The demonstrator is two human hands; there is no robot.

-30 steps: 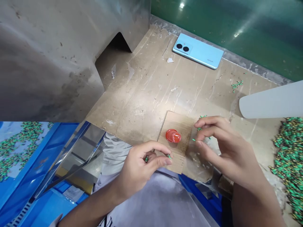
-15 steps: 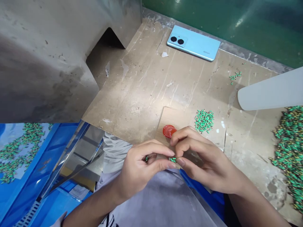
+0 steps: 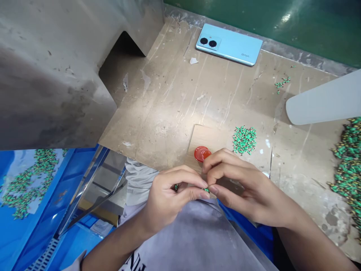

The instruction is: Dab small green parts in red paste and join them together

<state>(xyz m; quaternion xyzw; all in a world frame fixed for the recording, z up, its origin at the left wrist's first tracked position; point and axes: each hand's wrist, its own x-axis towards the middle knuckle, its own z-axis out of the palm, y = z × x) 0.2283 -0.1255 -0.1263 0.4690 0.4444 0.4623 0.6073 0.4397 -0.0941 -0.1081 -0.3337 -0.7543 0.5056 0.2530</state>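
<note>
My left hand [image 3: 169,197] pinches tiny green pieces [image 3: 207,189] between thumb and forefinger, and a bit more green shows inside its curled fingers. Against those fingertips my right hand [image 3: 251,188] is closed in a pinch, thumb to forefinger; whatever lies between them is too small to make out. Just beyond the hands, a small red dish [image 3: 199,153] sits on a thin wooden board [image 3: 203,133], partly covered by my right fingers. To the right of the board lies a small heap of green pieces with brownish ends [image 3: 244,140].
A large heap of the same pieces [image 3: 349,165] spreads along the right edge, below a pale grey arm-like object [image 3: 324,99]. A light blue phone [image 3: 234,47] lies at the back. At left stand a metal housing [image 3: 50,75] and a blue tray [image 3: 17,241] holding more pieces.
Both hands keep nearly the same pose, with the fingertips pressed closer together and less green showing between them. The camera view has shifted slightly.
</note>
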